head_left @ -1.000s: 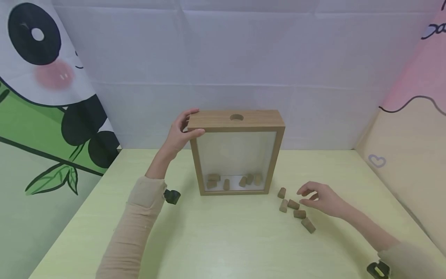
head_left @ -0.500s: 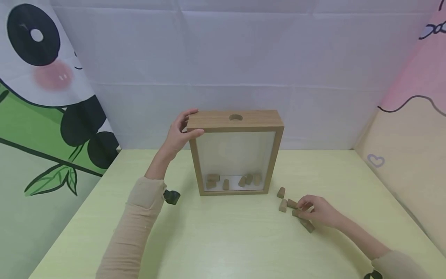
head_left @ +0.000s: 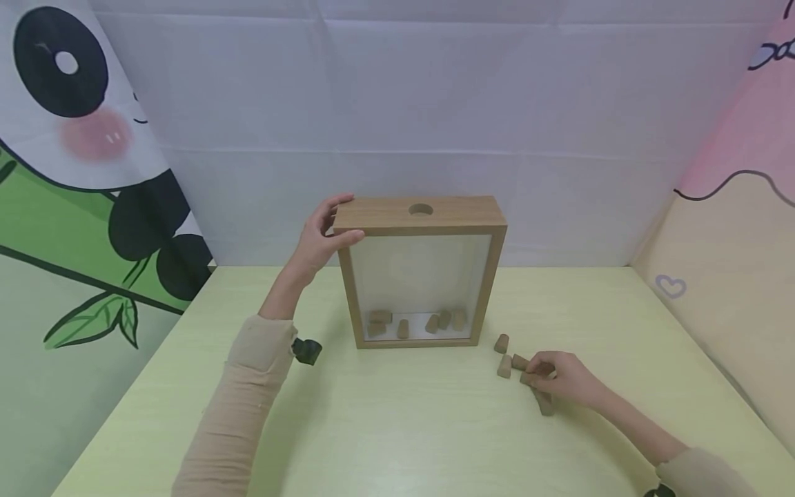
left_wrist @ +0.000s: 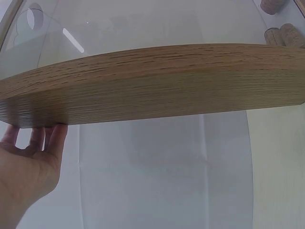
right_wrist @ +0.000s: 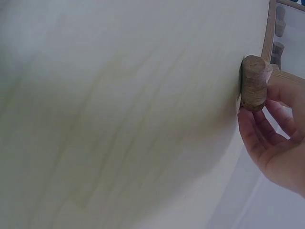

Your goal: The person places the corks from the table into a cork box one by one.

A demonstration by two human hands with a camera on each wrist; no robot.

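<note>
Head view, left to right: left hand point(head_left: 319, 238) gripped the wooden frame box's point(head_left: 422, 215) top corner, thumb in front; that box stood upright on the tabletop point(head_left: 397, 428). Right hand point(head_left: 562, 379) lay curled, pinching a cork point(right_wrist: 254, 82) among the loose corks point(head_left: 504, 355).

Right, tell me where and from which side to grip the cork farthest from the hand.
Take the far cork across its round sides, coming from above. It lies apart from the other corks on the table, clear of the right hand and the frame.
</note>
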